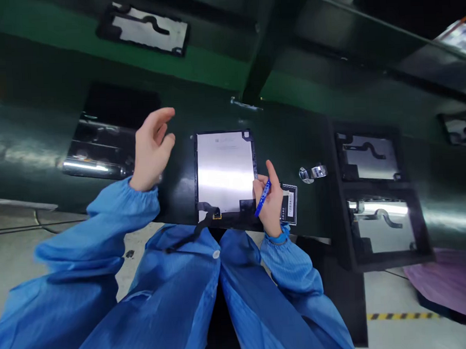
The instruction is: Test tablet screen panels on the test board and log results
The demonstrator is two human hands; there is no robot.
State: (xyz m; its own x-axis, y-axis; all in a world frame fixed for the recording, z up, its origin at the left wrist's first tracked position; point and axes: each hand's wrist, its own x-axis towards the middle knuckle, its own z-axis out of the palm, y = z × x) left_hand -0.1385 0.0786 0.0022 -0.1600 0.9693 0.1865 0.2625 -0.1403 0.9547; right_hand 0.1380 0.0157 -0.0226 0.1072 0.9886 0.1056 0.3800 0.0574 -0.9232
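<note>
Left hand [151, 150] is hovering, fingers parted; right hand [273, 206] is clasping a blue stick [262, 198]. Panel [224, 162] is lying between, likely for reach.

Left hand [150, 153] curved, right hand [272, 205] gripping

The panel [225, 157] shows a smooth metallic sheen, the sleeve [89, 242] creased cloth, the tabletop [27, 147] gloss.
</note>
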